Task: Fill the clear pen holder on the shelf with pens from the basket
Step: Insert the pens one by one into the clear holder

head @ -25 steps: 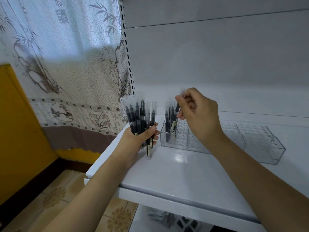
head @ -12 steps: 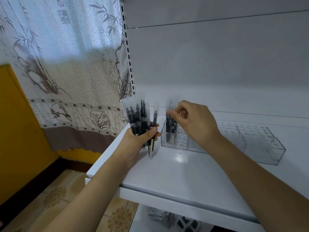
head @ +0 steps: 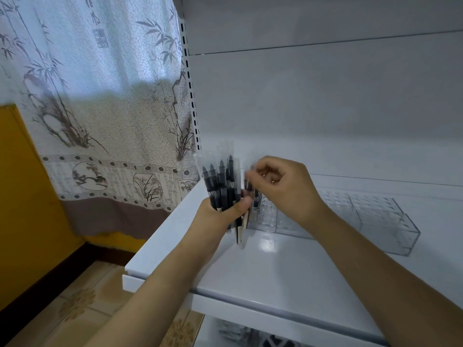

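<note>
Left hand clutching pen bundle near shelf left edge; right hand pinching one, blurred. Risk: loose sleeved pens slipping, snagging clear pen holder.

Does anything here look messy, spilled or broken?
Nothing stands out. The left hand grips a bundle of pens upright, the right hand reaches toward it, and the clear pen holder sits square and undamaged on the white shelf.
</note>
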`<control>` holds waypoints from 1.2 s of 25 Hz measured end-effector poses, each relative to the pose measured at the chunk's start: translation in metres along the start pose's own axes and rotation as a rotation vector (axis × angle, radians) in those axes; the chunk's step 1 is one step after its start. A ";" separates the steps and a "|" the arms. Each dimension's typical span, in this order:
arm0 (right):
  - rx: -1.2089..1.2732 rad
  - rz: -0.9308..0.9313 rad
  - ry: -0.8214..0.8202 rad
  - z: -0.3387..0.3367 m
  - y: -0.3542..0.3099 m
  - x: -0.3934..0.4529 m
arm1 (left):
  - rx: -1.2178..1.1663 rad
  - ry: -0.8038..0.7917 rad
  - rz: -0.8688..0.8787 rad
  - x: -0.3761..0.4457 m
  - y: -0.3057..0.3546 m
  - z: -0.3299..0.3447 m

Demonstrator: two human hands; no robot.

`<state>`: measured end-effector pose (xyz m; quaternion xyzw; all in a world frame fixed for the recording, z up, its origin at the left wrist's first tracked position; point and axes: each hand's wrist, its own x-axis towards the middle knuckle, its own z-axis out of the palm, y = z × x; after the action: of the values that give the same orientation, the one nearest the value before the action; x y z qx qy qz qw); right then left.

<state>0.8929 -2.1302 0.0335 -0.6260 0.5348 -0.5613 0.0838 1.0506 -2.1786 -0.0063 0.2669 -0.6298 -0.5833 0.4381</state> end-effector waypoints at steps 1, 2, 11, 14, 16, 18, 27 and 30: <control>0.111 0.018 0.073 -0.003 0.001 0.001 | 0.053 0.032 0.013 0.000 -0.001 0.004; 0.210 0.030 0.175 -0.008 0.002 0.003 | 0.084 0.061 0.020 0.000 -0.003 0.007; -0.099 0.113 0.242 -0.018 0.034 0.017 | 0.049 0.097 0.025 -0.011 -0.010 0.015; -0.166 0.121 0.170 -0.018 0.040 0.022 | 0.062 0.108 0.011 -0.012 -0.010 0.016; -0.219 0.127 0.122 -0.018 0.042 0.026 | 0.041 0.127 -0.010 -0.009 -0.010 0.015; -0.276 0.142 0.049 -0.017 0.045 0.031 | 0.032 0.140 -0.032 -0.007 -0.013 0.013; -0.496 0.191 -0.097 -0.003 0.061 0.033 | -0.006 -0.004 -0.040 -0.011 -0.015 0.012; -0.485 0.144 0.182 -0.012 0.048 0.025 | -0.050 0.018 -0.051 -0.012 -0.015 0.011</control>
<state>0.8508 -2.1632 0.0193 -0.5351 0.7021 -0.4634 -0.0776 1.0443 -2.1659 -0.0229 0.2772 -0.6041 -0.6072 0.4354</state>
